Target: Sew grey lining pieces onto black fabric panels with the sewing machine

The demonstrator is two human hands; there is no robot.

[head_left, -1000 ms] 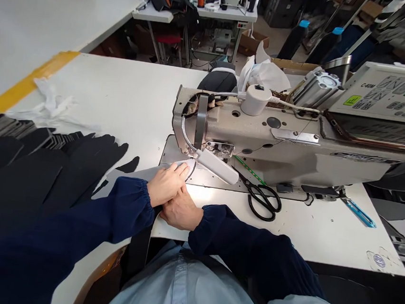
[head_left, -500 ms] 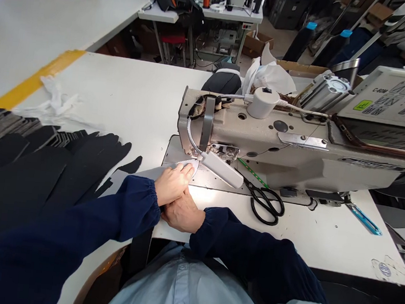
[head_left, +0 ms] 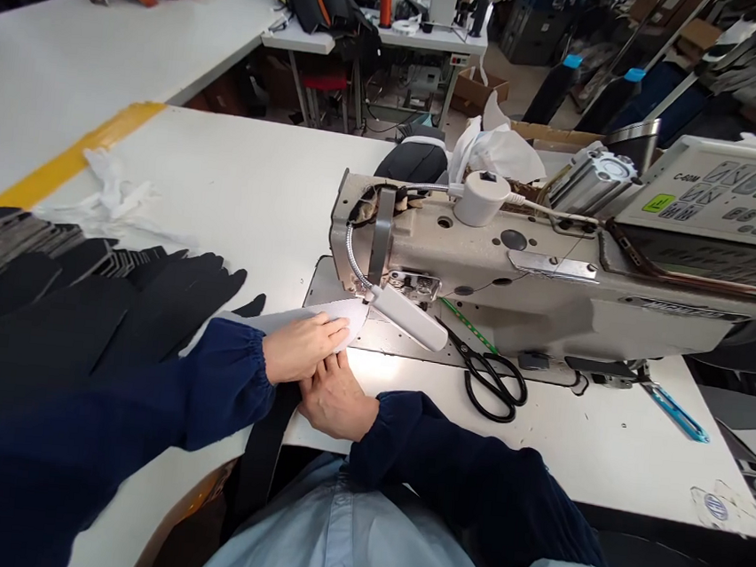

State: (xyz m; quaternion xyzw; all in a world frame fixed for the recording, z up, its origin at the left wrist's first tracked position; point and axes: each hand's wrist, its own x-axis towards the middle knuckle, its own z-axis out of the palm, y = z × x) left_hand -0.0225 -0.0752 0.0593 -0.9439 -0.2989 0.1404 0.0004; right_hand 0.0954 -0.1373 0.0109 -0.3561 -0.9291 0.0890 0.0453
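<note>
A pale mesh fabric piece (head_left: 356,313) lies under the head of the sewing machine (head_left: 481,249), its far end beside the needle area. My left hand (head_left: 305,346) rests on this piece, fingers together and pressing it down. Just nearer to me, my right hand (head_left: 335,395) touches my left fingertips, its fingers bent over the fabric edge; what lies beneath them is mostly hidden. A dark strip (head_left: 263,451) hangs from under my hands over the table's front edge. The white lamp (head_left: 409,317) shines beside the needle.
Black scissors (head_left: 492,385), a green dotted stick (head_left: 471,326) and a blue cutter (head_left: 679,413) lie along the machine. Dark cut pieces (head_left: 81,308) cover the left side, with white scraps (head_left: 115,196) behind. A control panel (head_left: 727,192) stands at the right.
My left hand has slid left and a little nearer to me, uncovering more of the pale piece. My right hand has stayed nearly in place. The view has shifted slightly.
</note>
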